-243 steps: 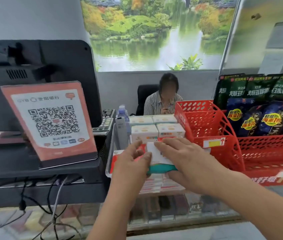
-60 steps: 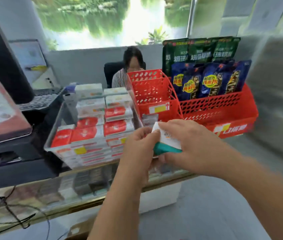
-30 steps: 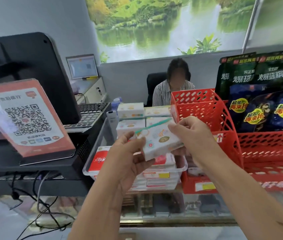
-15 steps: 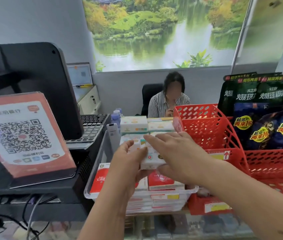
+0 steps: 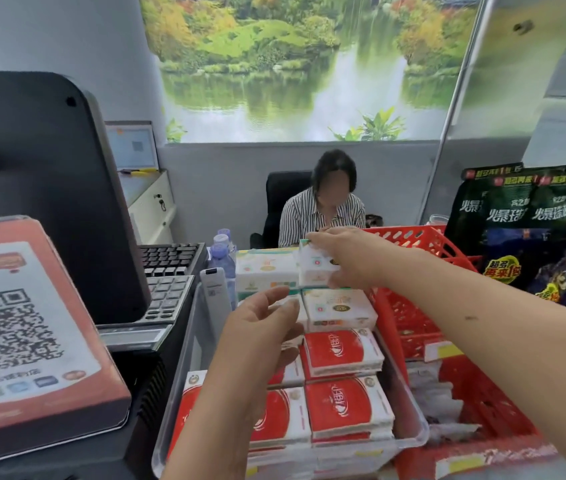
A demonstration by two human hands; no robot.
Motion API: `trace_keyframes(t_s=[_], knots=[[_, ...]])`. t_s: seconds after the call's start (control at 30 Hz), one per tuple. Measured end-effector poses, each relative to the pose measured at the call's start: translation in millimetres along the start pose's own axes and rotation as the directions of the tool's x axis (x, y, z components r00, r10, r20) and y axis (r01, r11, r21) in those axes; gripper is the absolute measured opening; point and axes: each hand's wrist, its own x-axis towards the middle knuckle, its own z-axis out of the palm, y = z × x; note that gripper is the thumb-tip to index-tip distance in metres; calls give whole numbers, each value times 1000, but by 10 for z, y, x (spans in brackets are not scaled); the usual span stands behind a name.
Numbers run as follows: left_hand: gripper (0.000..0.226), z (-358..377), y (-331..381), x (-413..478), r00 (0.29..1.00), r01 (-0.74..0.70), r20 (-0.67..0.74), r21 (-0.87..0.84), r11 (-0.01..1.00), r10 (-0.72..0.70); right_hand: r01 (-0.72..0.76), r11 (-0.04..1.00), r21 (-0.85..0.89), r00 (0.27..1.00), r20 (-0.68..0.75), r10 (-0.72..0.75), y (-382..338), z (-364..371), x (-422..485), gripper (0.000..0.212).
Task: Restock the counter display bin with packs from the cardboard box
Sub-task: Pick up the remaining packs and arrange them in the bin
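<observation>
A clear plastic display bin (image 5: 409, 415) on the counter holds rows of packs: red-and-white ones (image 5: 342, 351) in front, white ones with green edges (image 5: 338, 308) behind. My right hand (image 5: 347, 256) reaches over the back rows and grips a white pack (image 5: 316, 268) with a green edge, held at the top of the back right stack. My left hand (image 5: 260, 325) hovers over the middle of the bin with its fingers loosely curled and holds nothing. The cardboard box is out of view.
A red mesh basket (image 5: 423, 244) stands right of the bin, with dark snack bags (image 5: 531, 230) behind it. A QR code sign (image 5: 25, 327), a black monitor (image 5: 42, 188) and a keyboard (image 5: 170, 259) are on the left. Water bottles (image 5: 222, 258) stand behind the bin. A person sits beyond the counter.
My right hand has carried the white pack away from my left hand to the back right of the bin. My left hand has let go and stays over the bin.
</observation>
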Motion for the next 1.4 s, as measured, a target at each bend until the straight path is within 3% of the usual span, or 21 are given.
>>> trace_keyframes(t_s=[0.3, 0.5, 0.67, 0.93, 1.17, 1.4], knots=[[15, 26, -40, 124, 999, 8, -43, 57, 998, -5, 19, 998, 53, 988, 150, -26, 108, 122, 196, 77], [14, 106, -17, 118, 1000, 14, 20, 84, 996, -15, 10, 991, 131, 997, 70, -19, 29, 95, 26, 79], [17, 98, -55, 31, 997, 32, 65, 51, 998, -35, 4, 967, 256, 998, -54, 10, -268, 28, -629, 67], [14, 173, -370, -306, 961, 11, 277, 10, 1000, -14, -38, 947, 320, 975, -195, 105, -705, 384, -1751, 45], [13, 458, -837, -871, 927, 73, 360, 99, 992, -104, -148, 954, 259, 951, -228, 209, -689, 733, -2707, 39], [12, 1126, -1615, -1383, 940, 107, 273, 328, 939, -202, -276, 901, 334, 935, -124, 333, -172, 1503, -3767, 39]])
